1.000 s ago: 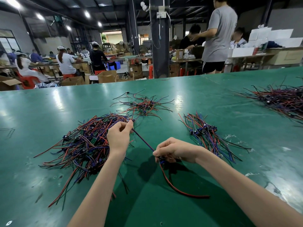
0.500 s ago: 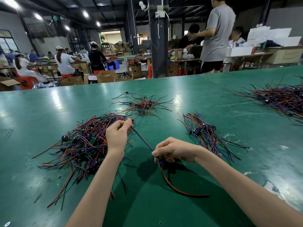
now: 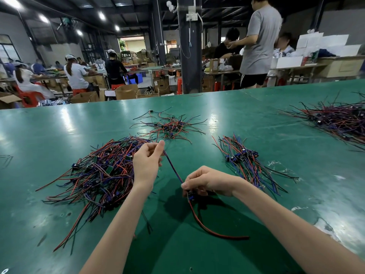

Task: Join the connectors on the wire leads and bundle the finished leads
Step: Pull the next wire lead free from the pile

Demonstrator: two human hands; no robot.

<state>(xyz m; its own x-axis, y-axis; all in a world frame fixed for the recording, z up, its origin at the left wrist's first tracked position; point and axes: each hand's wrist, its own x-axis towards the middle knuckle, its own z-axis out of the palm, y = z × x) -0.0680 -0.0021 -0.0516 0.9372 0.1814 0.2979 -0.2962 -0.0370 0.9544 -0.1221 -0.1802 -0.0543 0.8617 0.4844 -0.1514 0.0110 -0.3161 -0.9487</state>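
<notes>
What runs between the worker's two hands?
One blue-and-red wire lead, held straight from the left hand down to the right hand, which pinches it near a small blue connector. The head view shows it.

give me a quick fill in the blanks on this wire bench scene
The left hand and right hand hold one lead stretched ____ them.
The table is ____ in colour.
The biggest loose pile of leads lies to the ____ of the left hand.
A ____ wire trails from the right hand toward the near edge.
Missing words: between; green; left; red.
</notes>
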